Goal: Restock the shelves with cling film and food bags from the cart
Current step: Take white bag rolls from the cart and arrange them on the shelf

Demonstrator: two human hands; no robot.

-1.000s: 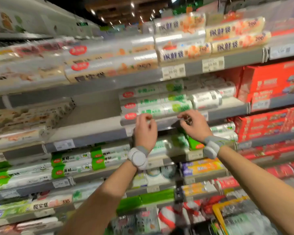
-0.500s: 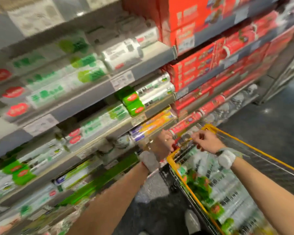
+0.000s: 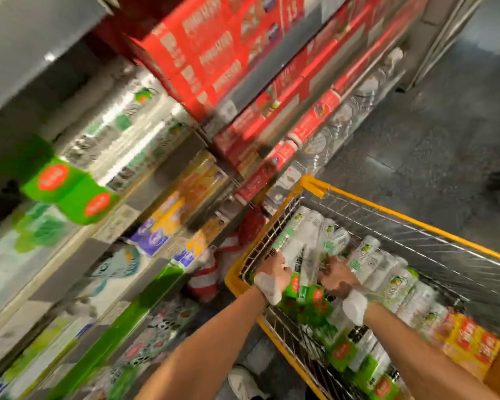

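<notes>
A yellow wire cart (image 3: 401, 219) at the lower right is piled with white cling film rolls with green labels (image 3: 370, 261). Both my hands are down inside it. My left hand (image 3: 274, 269) grips a long white roll (image 3: 290, 238) lying against the cart's left wall. My right hand (image 3: 338, 277) has its fingers curled over a neighbouring roll (image 3: 334, 241) in the pile. The frame is blurred, so the fingertips are unclear. The shelves (image 3: 168, 168) on the left carry similar green-capped rolls (image 3: 70, 186).
Red boxes (image 3: 214, 53) fill the upper shelves, with yellow and purple packs (image 3: 168, 215) below them. Yellow and red packs (image 3: 471, 345) lie in the cart's near right corner. My shoe (image 3: 243, 382) stands between shelf and cart. Dark aisle floor (image 3: 430, 125) runs on the right.
My hands left the shelf edge, came down over the cart rim and now sit in the pile of rolls. The view swung down and right to the cart.
</notes>
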